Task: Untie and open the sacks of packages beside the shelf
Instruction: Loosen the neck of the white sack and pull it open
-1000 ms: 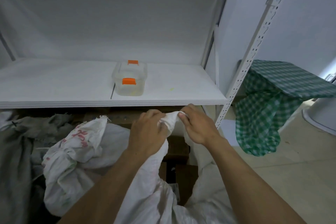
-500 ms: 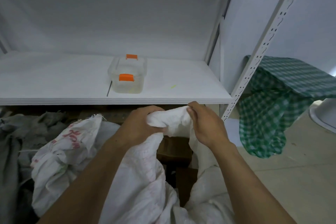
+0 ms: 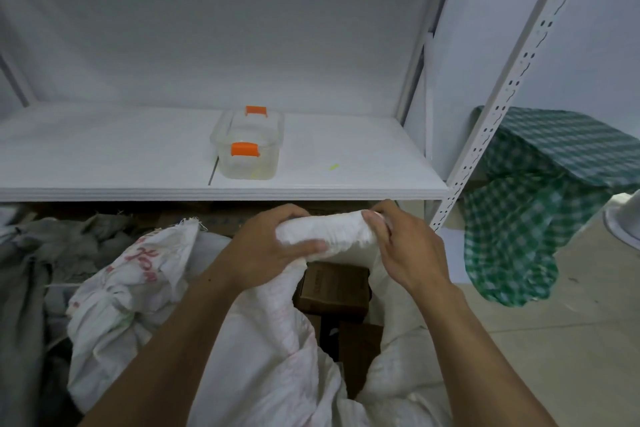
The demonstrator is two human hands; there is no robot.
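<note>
Sack (image 3: 270, 340) of white woven fabric, placed in front of and below the white shelf (image 3: 138, 156), its mouth partly parted. I see my left hand (image 3: 273, 246) curled round the bunched rim of the sack, fingers over the top and thumb beneath. My right hand (image 3: 405, 250) pinches the other end of the same bunched rim between thumb and fingers. Brown cardboard boxes (image 3: 334, 288) show through the gap under the rim. A second sack (image 3: 131, 274) with red lettering lies just to the left, touching the first. On the shelf stands a clear container (image 3: 247, 149) with orange latches. A green checked cloth (image 3: 536, 201) hangs beyond the shelf's right upright.
</note>
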